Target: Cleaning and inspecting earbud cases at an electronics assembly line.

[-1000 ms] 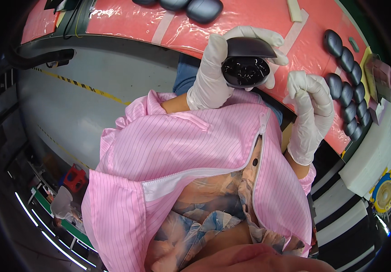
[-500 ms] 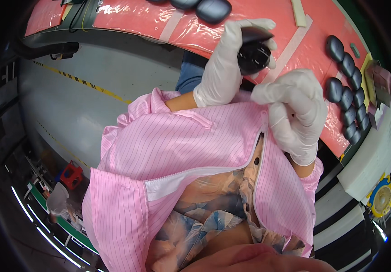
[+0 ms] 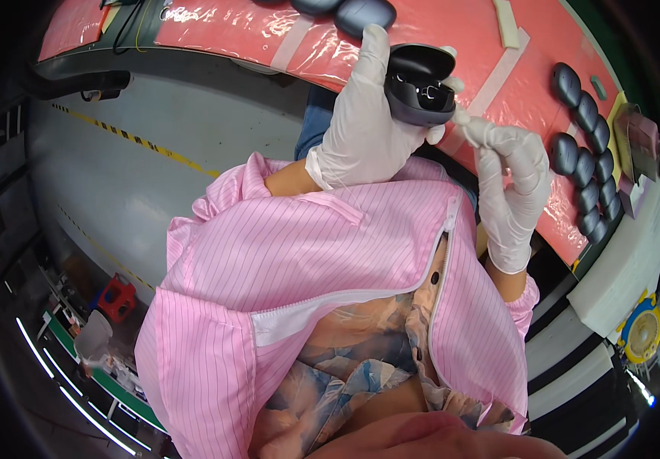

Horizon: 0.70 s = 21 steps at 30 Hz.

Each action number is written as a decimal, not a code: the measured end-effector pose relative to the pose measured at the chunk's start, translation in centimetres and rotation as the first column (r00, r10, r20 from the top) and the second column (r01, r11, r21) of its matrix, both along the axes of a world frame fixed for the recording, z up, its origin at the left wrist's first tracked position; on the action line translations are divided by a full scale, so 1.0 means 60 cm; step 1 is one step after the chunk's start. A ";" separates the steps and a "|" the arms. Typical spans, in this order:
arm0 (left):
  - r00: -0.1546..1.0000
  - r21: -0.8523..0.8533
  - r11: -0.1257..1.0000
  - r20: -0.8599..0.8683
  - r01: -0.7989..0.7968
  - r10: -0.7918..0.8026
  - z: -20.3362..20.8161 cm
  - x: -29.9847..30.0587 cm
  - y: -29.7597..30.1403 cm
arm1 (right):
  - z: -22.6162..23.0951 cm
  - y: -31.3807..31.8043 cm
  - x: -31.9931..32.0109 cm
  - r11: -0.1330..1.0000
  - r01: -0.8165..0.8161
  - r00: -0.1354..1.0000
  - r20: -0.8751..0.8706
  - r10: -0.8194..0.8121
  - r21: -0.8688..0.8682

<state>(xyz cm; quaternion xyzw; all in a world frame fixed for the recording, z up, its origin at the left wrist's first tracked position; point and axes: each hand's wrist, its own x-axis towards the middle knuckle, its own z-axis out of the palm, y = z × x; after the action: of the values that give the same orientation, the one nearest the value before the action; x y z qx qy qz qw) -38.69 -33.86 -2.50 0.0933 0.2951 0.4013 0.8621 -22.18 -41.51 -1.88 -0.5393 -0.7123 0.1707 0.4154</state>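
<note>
My gloved left hand [image 3: 360, 134] is closed around a dark earbud charging case [image 3: 420, 113], thumb along its left side and fingers behind it. The case's lid [image 3: 422, 61] is raised, and its glossy black inside faces me. Just to the right of the case is my gloved right hand [image 3: 512, 180], its thumb and forefinger pressed together close to the case's right edge. Whether those fingertips pinch anything small, I cannot make out. Both hands are over the near edge of a table with a shiny pink-red cover [image 3: 269, 30].
Several similar closed cases [image 3: 586, 164] stand in rows at the table's right, and more [image 3: 364, 17] lie at its far edge. A pale strip [image 3: 506, 23] rests beyond the hands. To the right are a yellow fan [image 3: 642, 333] and white foam [image 3: 613, 268]; a red stool [image 3: 118, 297] stands at left.
My left hand has tilted the case, so its raised lid and inside now show plainly. My right hand's fingertips have moved farther out, up to the case's right edge.
</note>
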 end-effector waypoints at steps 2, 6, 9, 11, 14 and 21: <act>1.000 -0.038 0.999 0.002 0.003 -0.003 0.001 -0.004 0.001 | -0.002 -0.005 -0.001 0.997 0.051 0.996 -0.076 -0.056 -0.064; 0.999 -0.004 1.000 0.026 0.026 -0.026 0.003 -0.007 0.001 | -0.022 -0.018 -0.004 0.983 0.128 0.970 -0.192 -0.152 -0.130; 0.999 -0.006 0.999 0.005 0.040 -0.040 0.005 -0.010 0.001 | -0.024 -0.013 -0.009 0.977 0.155 0.952 -0.243 -0.187 -0.146; 0.999 -0.024 0.998 0.001 0.053 -0.053 0.005 -0.012 0.002 | -0.026 -0.010 -0.007 0.977 0.169 0.946 -0.255 -0.199 -0.133; 0.982 -0.057 0.984 0.091 0.171 -0.166 -0.003 -0.012 0.005 | -0.026 -0.003 0.011 0.966 0.252 0.942 -0.211 -0.259 -0.061; 0.965 -0.121 0.960 -0.035 0.253 -0.259 0.011 0.000 -0.016 | 0.034 0.091 -0.005 0.962 -0.221 0.762 0.643 0.068 0.160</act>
<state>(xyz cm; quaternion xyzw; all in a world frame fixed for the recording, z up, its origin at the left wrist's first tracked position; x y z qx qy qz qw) -38.68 -34.83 -1.85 0.0908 0.3247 0.2661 0.9030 -22.47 -36.04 0.15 -0.4573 -0.8646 -0.0708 0.1960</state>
